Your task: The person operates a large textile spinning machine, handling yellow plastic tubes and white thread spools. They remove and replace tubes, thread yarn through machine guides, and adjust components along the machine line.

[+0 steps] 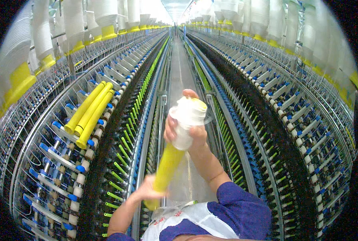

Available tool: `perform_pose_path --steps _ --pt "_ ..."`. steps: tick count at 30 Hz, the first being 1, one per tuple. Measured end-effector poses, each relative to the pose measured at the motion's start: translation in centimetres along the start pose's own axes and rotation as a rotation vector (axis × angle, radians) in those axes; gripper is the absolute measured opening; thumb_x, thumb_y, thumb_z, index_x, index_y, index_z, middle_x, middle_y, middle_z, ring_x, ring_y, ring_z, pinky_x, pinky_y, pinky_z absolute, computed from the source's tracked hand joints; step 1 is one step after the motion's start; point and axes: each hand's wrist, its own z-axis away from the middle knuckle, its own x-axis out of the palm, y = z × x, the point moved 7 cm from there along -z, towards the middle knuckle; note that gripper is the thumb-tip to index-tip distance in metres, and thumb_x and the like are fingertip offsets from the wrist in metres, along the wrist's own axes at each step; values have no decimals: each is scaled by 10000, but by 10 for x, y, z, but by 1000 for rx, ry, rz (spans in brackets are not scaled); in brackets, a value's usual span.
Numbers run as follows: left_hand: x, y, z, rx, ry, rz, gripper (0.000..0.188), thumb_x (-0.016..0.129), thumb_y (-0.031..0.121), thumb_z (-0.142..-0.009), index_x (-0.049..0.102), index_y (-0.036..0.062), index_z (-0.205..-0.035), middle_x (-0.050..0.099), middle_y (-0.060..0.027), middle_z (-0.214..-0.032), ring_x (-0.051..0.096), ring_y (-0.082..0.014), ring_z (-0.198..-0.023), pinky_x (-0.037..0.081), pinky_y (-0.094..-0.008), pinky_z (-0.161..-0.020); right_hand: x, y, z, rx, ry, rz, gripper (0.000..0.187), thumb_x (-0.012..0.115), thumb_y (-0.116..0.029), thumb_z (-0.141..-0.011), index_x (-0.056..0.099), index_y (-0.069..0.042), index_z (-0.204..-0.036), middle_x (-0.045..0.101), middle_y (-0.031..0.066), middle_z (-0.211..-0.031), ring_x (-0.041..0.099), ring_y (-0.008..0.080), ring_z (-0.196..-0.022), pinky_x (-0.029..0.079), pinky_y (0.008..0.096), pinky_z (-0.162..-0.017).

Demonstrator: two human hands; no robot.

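Over the aisle I hold a long yellow bobbin (169, 164), tilted, with white roving (186, 118) wound around its upper part. My left hand (151, 187) is closed around the bare lower end of the tube and looks slightly blurred. Higher up, my right hand (198, 134) grips the wound white part from the right, with fingertips showing on its left side. Fingers also show at the top, behind the bobbin. The roving there is partly smeared by motion.
Three bare yellow tubes (91, 112) lie side by side on the left spinning frame. Green-tipped spindles (125, 142) line that side of the aisle, and the right frame (307, 140) faces it. White roving packages (72, 28) hang overhead. The grey aisle floor (180, 68) runs far ahead.
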Motion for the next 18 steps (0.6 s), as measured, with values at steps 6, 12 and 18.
perform_pose_path --steps 6,12,18 --pt "20 24 7 48 -369 415 338 708 111 -669 586 10 -967 642 -95 -766 629 -153 -662 513 -305 -602 -18 2 -15 -16 112 289 483 721 -236 -774 393 -96 -1100 561 145 -835 614 226 -672 539 353 -575" --pt "-36 7 -3 41 73 -180 310 699 117 -677 582 4 -940 630 -151 -750 653 -232 -684 526 -329 -588 -26 -13 -16 -248 233 471 493 699 -182 -788 383 -71 -1151 542 180 -981 607 232 -708 546 360 -546" --pt "-61 11 4 -70 534 -671 439 741 167 -611 599 19 -999 632 -128 -756 647 -205 -693 526 -332 -632 -40 -35 -9 -379 445 785 385 621 -12 -794 444 -19 -1136 535 168 -1071 613 215 -774 576 358 -614"
